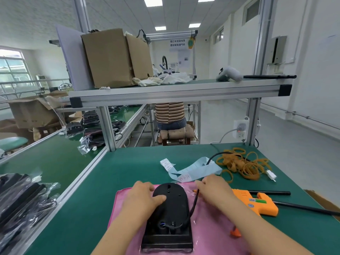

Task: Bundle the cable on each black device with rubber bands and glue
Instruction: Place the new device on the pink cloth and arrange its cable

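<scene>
A black device (170, 214) lies on a pink mat (207, 234) at the near edge of the green bench. My left hand (142, 196) rests on the device's left side, thumb across its rounded top. A thin black cable (193, 206) runs up the device's right side, and my right hand (214, 188) pinches its free end. A heap of tan rubber bands (241, 163) sits at the back right. An orange glue gun (255, 202) lies just right of my right hand.
Blue paper strips (195, 169) lie behind the mat. Two black rods (301, 207) lie beyond the glue gun. Bagged black devices (24, 201) are stacked at the left. An aluminium shelf (176, 92) with cardboard boxes hangs overhead, and a seated person (170, 115) is behind it.
</scene>
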Demonstrator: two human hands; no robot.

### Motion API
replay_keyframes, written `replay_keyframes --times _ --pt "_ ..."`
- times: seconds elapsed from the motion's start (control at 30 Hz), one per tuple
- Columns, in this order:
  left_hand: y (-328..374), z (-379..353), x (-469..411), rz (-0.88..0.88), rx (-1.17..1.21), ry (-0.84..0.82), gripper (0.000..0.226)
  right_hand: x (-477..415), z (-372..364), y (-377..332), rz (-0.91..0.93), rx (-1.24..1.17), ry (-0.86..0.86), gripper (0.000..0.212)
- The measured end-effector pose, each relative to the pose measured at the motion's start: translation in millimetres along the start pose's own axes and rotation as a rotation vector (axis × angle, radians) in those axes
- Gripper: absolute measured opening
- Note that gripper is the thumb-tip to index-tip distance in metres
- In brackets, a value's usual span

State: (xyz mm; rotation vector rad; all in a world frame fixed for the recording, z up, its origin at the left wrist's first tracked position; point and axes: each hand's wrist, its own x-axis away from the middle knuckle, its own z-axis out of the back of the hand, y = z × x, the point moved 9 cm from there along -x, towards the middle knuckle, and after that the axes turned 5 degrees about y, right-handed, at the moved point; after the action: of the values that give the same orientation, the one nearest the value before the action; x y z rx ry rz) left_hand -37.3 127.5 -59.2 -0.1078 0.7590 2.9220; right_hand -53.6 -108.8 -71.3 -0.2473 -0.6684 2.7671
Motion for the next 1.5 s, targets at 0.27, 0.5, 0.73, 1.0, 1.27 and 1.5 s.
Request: replay_keyframes --times 0.27,0.5,0.73,1.0,1.27,1.5 --pt "99.0 -32.9 23.4 -0.314 0.019 0.04 0.031 -28.6 28.3 -23.6 0.177 0.212 0.08 0.057" --pt "118.0 -81.3 12.9 -0.306 -0.19 -0.216 0.03 -53.0 47.2 -13.2 0.069 -0.044 0.17 0.015" --pt "84.1 -66.5 -4.7 -0.053 0.415 -0.111 0.01 -57.9 43.7 63.2 -0.351 -0.909 0.354 0.012" --pt "53.6 -62.3 0.2 0.213 1.008 -0.252 0.022 -50.2 12.0 113.5 -0.589 -1.174 0.304 0.012" --pt "40.3 -18.6 -18.7 0.064 1.02 -0.07 0.007 -50.8 26.9 99.1 -0.501 -0.565 0.266 0.036" --pt "56.9 -15.2 -14.7 -0.048 1.302 -0.216 0.015 -15.1 55.4 -25.3 0.152 -0.418 0.327 0.023"
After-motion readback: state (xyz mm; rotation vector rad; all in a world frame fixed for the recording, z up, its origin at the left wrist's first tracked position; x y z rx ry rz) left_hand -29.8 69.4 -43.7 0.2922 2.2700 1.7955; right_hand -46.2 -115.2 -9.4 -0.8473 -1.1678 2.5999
